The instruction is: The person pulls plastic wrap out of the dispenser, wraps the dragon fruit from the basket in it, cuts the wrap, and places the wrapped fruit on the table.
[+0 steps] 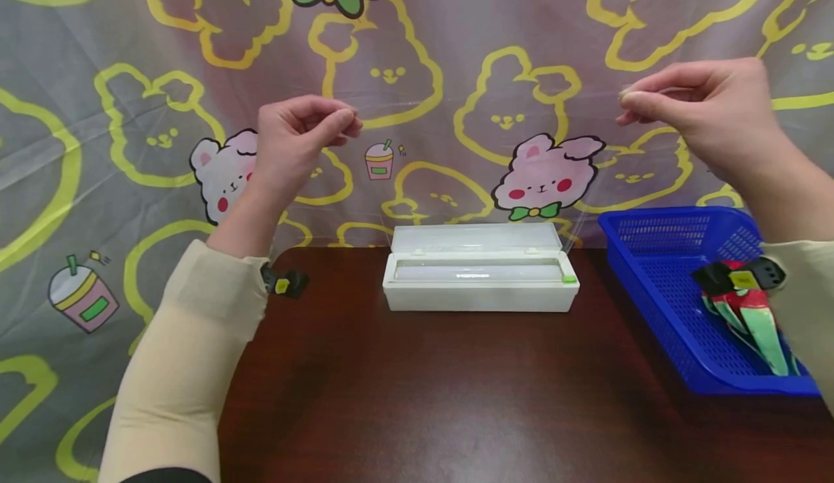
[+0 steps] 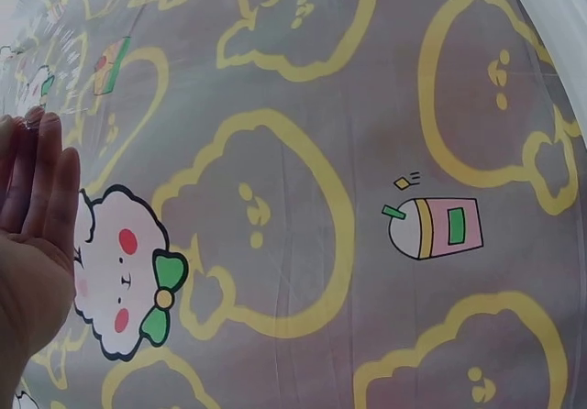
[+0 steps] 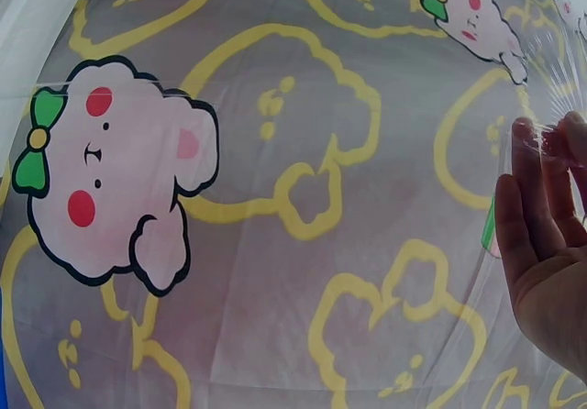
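A sheet of clear cling film [image 3: 561,74] stretches between my raised hands, its creases fanning out from the fingertips in the wrist views. Thumb and fingers of my left hand [image 1: 300,132] pinch one upper corner. On the other side, my right hand [image 1: 704,103] pinches the opposite corner, slightly higher. Below them on the table stands a white cling film dispenser [image 1: 482,299] with its lid [image 1: 476,238] tipped up at the back. The film roll [image 1: 449,274] shows inside, and a green slider [image 1: 570,279] sits at the right end of the front edge. Faint film edges run upward from the box.
A blue plastic basket [image 1: 658,316] stands at the right of the brown table [image 1: 417,389], with a red and green package [image 1: 756,324] in it, partly behind my right wrist. A patterned curtain [image 1: 456,48] hangs right behind the table.
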The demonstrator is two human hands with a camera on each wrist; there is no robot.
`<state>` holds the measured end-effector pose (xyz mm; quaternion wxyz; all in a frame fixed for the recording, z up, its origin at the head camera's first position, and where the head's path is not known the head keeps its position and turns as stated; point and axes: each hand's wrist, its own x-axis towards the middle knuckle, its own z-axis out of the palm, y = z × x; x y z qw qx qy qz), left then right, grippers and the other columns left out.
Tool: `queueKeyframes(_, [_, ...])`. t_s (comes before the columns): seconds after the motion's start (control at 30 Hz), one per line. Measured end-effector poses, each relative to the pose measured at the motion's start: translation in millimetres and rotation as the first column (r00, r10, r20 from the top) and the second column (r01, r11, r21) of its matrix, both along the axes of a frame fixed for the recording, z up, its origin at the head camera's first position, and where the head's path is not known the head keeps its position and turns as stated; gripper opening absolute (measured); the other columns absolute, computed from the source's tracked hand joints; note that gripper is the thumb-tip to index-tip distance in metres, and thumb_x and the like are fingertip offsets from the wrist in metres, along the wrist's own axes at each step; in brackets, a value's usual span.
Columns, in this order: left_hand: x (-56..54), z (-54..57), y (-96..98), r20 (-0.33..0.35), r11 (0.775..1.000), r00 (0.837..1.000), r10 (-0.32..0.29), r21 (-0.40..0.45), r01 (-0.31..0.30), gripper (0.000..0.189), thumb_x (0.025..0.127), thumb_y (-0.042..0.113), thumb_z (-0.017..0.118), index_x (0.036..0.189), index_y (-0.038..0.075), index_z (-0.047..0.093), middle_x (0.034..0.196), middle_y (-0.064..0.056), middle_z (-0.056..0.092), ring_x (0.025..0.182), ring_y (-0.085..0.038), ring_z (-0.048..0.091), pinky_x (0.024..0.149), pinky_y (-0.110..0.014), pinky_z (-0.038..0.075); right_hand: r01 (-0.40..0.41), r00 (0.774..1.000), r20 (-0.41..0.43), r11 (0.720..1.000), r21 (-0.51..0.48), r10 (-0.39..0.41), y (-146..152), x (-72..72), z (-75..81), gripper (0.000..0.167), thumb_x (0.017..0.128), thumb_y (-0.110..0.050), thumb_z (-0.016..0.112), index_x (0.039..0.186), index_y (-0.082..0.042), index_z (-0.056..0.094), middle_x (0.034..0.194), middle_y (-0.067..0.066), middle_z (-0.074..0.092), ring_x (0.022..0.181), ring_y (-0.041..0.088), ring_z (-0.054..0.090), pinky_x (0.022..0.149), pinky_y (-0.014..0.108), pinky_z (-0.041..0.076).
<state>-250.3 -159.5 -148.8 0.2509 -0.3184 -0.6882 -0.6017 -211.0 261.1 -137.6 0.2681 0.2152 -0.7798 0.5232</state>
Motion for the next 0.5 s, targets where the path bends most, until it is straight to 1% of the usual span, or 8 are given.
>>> queueKeyframes(0.17, [7.9, 1.8, -1.2, 0.019, 0.999, 0.999, -0.033, 0.0, 0.033, 0.011, 0.086, 0.004, 0.073, 0.095, -0.003, 0.075, 0.087, -0.011, 0.071, 0.079, -0.021, 0.068, 0.076, -0.026, 0.055, -0.005, 1.0, -0.002, 1.0, 0.0, 0.005, 0, 6.7, 0.4, 0.012, 0.086, 0.0, 0.071, 0.095, 0.008, 0.072, 0.075, 0.001, 0.072, 0.071, 0.008, 0.07, 0.075, 0.012, 0.048])
queueKeyframes(0.3, [13.2, 2.7, -2.2, 0.008, 0.999, 0.999, -0.052, -0.001, 0.052, 0.011, 0.086, 0.003, 0.072, 0.095, -0.003, 0.074, 0.086, -0.011, 0.071, 0.079, -0.022, 0.068, 0.077, -0.026, 0.055, -0.001, 1.0, -0.014, 1.0, 0.014, 0.001, 1, 11.6, 0.5, 0.013, 0.086, 0.0, 0.071, 0.095, 0.01, 0.071, 0.075, 0.002, 0.072, 0.072, 0.009, 0.07, 0.075, 0.012, 0.048])
queueKeyframes(0.43, [18.7, 1.6, -3.4, -0.004, 0.997, 0.997, -0.078, 0.0, 0.078, 0.009, 0.086, 0.001, 0.071, 0.094, -0.003, 0.075, 0.085, -0.011, 0.072, 0.078, -0.021, 0.068, 0.077, -0.026, 0.055, 0.025, 1.0, -0.014, 0.999, 0.043, -0.025, 2, 18.1, -1.1, 0.015, 0.088, -0.002, 0.07, 0.099, 0.008, 0.071, 0.077, 0.0, 0.072, 0.074, 0.009, 0.069, 0.075, 0.011, 0.047])
queueKeyframes(0.5, [22.3, -0.2, -4.4, 0.0, 0.996, 0.996, -0.093, 0.005, 0.093, 0.009, 0.087, 0.001, 0.071, 0.094, -0.003, 0.075, 0.085, -0.01, 0.072, 0.078, -0.02, 0.069, 0.078, -0.027, 0.055, 0.045, 0.999, -0.01, 0.997, 0.063, -0.045, 3, 22.2, -3.1, 0.015, 0.089, -0.003, 0.069, 0.101, 0.006, 0.071, 0.078, -0.001, 0.072, 0.075, 0.009, 0.068, 0.064, 0.011, 0.046])
